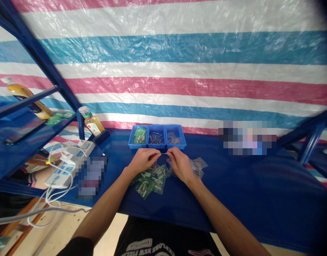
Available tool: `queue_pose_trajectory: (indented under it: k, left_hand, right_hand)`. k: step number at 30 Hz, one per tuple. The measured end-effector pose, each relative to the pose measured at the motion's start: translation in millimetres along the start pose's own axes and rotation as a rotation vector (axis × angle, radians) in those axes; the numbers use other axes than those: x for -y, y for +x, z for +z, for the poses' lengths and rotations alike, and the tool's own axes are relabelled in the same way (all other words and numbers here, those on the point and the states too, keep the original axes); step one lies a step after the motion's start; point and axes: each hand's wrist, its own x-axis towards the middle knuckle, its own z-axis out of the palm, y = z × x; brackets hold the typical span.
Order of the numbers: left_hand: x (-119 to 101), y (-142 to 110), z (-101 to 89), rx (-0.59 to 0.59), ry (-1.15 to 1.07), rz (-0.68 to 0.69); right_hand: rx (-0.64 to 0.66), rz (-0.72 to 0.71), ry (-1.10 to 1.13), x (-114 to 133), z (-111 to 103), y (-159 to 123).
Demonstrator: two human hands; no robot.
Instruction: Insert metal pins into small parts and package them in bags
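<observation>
My left hand [144, 160] and my right hand [179, 163] face each other just in front of the blue bins. Fingertips of both are pinched on a small thin metal piece [163, 153] that spans the gap between them; its exact kind is too small to make out. Under and below my left hand lies a pile of green-tinted small bags [149, 183] with metal parts inside. Clear small bags [199, 165] with parts lie beneath and to the right of my right hand, which partly hides them.
Three blue bins [156, 146] stand in a row, holding a green bag, loose metal parts and clear bags. To the left are a drink bottle [91, 121], a power strip [60, 174] with white cables and a blurred flat item. Another blurred item lies at the right back.
</observation>
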Motion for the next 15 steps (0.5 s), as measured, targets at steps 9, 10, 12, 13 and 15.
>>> queue_pose_trajectory:
  k: [9,10,12,13,15]
  left_hand:
    - [-0.8,0.3,-2.3,-0.005,0.001,-0.02]
    - [-0.6,0.2,-2.1,-0.003,-0.001,-0.02]
    - [-0.4,-0.1,-1.3,0.003,-0.004,-0.02]
    - [-0.3,-0.2,-0.9,0.006,-0.004,-0.022]
    - [-0.4,-0.2,-0.4,0.009,-0.006,-0.025]
  right_hand:
    - [0.006,-0.019,0.047,-1.6,0.1,-1.7]
    - [0.007,-0.023,0.039,-1.8,0.2,-1.5]
    - [0.005,-0.029,0.026,-2.0,0.3,-0.9]
    - [0.003,-0.03,0.022,-1.9,0.2,-0.6]
    - [0.001,-0.029,0.018,-1.4,-0.3,-0.2]
